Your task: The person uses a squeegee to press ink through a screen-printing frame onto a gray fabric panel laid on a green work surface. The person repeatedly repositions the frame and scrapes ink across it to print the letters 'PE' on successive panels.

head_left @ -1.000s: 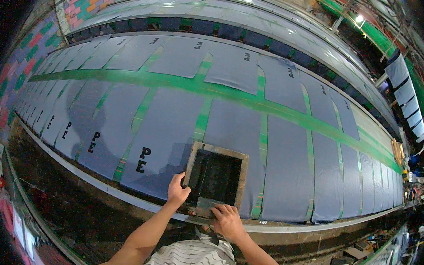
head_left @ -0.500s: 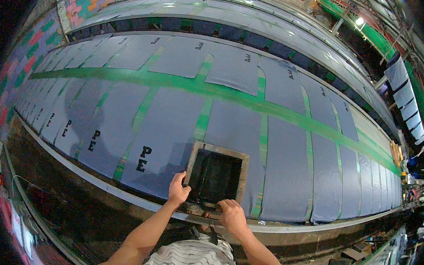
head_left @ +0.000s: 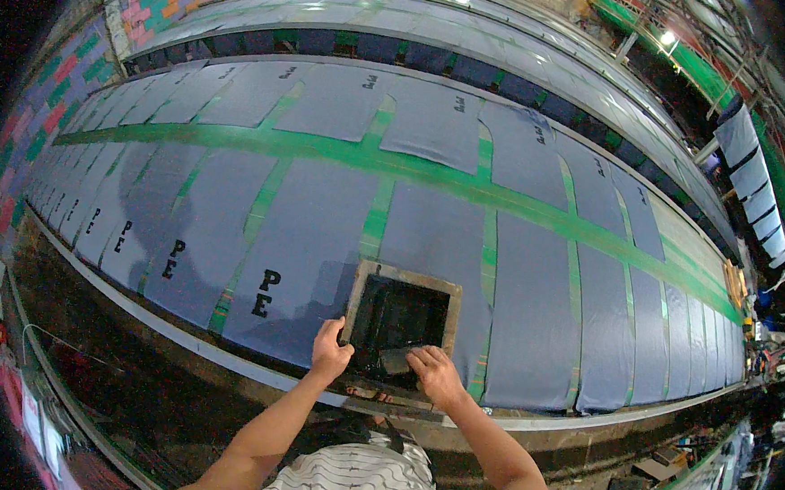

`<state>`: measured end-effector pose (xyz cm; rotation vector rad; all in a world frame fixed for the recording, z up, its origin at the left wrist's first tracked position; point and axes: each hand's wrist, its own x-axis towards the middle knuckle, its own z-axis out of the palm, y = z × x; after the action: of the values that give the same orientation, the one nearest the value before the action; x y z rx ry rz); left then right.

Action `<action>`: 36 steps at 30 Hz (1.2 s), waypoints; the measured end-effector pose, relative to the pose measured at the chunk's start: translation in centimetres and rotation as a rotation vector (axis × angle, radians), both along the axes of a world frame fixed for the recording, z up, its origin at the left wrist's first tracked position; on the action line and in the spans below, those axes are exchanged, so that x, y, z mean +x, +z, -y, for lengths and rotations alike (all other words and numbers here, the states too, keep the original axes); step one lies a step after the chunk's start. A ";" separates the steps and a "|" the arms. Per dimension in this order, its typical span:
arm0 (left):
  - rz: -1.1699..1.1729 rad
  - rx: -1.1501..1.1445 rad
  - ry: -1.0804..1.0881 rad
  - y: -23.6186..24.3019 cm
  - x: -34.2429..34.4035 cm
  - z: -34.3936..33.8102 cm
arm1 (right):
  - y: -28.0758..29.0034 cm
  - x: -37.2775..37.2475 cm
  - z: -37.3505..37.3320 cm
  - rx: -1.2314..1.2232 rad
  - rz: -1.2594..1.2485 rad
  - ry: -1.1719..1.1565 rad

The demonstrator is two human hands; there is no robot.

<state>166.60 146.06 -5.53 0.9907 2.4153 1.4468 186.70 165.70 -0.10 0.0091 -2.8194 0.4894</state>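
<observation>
A wooden-edged printing screen [head_left: 452, 313] with a dark mesh lies on a blue-grey fabric panel at the table's near edge. My left hand [head_left: 331, 349] is closed on the left side of its frame, near the lower corner. In my right hand [head_left: 437, 375] is a dark, flat squeegee [head_left: 394, 362], held inside the screen near its lower end; my fingers hide part of it. Left of the screen, the neighbouring fabric panel [head_left: 309, 213] carries black printed letters.
Rows of fabric panels [head_left: 532, 307] cover the long table, split by a green strip [head_left: 326, 154]. Similar tables stand behind. The table's metal edge rail [head_left: 180, 335] runs close to me. Clutter [head_left: 657, 468] lies at the lower right, and fabric [head_left: 746, 168] hangs at the far right.
My right hand has moved slightly up and right, and the squeegee now shows tilted within the screen. My left hand and the screen stay in place.
</observation>
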 end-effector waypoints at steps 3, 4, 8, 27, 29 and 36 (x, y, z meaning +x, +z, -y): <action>0.019 -0.012 0.013 0.3 0.1 0.1 | 0.1 -2.4 -0.8 0.000 -0.053 -0.068; 0.037 -0.036 0.013 0.3 0.1 0.0 | 0.1 -3.3 -1.1 0.008 -0.070 -0.099; 0.075 -0.106 0.015 1.7 0.2 -0.1 | -0.3 -6.6 -2.7 -0.004 -0.113 -0.196; 0.106 -0.110 0.002 1.3 0.2 0.1 | 0.8 -10.8 -6.4 -0.084 -0.073 -0.313; 0.133 -0.157 0.027 1.6 0.3 -0.1 | 0.0 -10.8 -6.3 -0.088 -0.094 -0.321; 0.140 -0.156 0.042 1.2 0.2 -0.1 | -0.1 -7.9 -2.1 -0.047 -0.045 -0.289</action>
<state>166.81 146.12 -4.32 0.7821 2.4162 1.2712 178.79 167.85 -0.21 -0.3858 -2.7012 0.4793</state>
